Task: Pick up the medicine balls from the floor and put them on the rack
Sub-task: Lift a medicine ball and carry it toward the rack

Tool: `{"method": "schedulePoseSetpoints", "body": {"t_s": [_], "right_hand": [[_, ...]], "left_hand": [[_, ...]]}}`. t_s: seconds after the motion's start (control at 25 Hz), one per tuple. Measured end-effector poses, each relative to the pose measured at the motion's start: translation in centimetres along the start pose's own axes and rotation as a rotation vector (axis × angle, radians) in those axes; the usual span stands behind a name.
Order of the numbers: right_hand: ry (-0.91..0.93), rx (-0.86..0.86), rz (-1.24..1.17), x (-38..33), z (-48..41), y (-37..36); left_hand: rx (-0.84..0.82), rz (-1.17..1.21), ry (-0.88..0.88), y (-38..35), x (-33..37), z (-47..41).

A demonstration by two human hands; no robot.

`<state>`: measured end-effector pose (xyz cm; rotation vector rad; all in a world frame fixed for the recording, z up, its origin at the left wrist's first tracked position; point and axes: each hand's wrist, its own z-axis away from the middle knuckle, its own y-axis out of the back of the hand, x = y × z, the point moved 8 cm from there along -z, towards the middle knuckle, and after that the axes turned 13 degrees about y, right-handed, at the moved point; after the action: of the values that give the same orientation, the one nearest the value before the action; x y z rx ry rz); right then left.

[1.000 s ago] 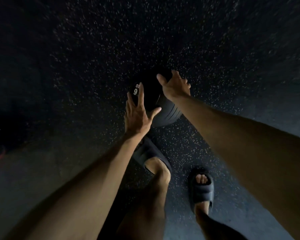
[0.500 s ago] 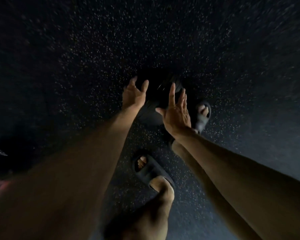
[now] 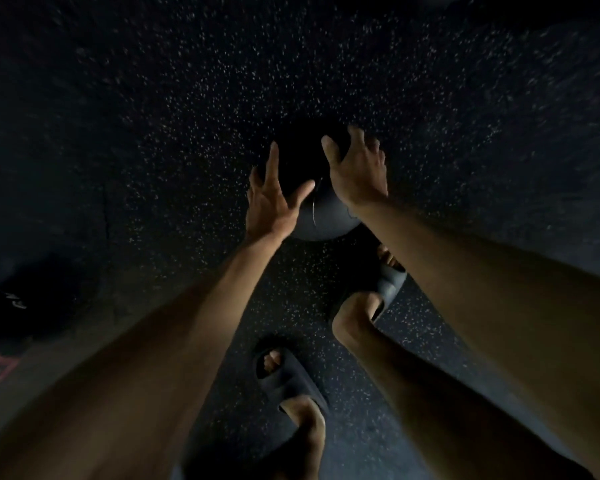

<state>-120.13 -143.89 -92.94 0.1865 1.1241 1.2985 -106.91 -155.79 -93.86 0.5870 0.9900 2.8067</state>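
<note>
My left hand (image 3: 274, 202), grip spread, touches the round black medicine ball (image 3: 321, 221); my right hand (image 3: 359, 174) curls over it.

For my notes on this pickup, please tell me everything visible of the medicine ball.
The medicine ball is round, dark, matte, rubber-like, with a thin curved seam line on its lit near side. Its top is lost in shadow. The right hand cups its upper right with bent fingers; the left hand, fingers spread, lies against its left side. Whether it rests on the speckled floor is unclear.
</note>
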Motion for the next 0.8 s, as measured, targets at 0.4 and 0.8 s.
{"method": "schedulePoseSetpoints", "body": {"t_s": [0.4, 0.8], "right_hand": [[0.233, -0.181, 0.111, -4.0, -2.4, 0.1], [0.025, -0.238, 0.076, -9.7, -17.3, 3.3]], "left_hand": [[0.119, 0.131, 0.255, 6.8, 7.2, -9.1], [-0.027, -0.086, -0.156, 9.1, 8.8, -9.7]]}}
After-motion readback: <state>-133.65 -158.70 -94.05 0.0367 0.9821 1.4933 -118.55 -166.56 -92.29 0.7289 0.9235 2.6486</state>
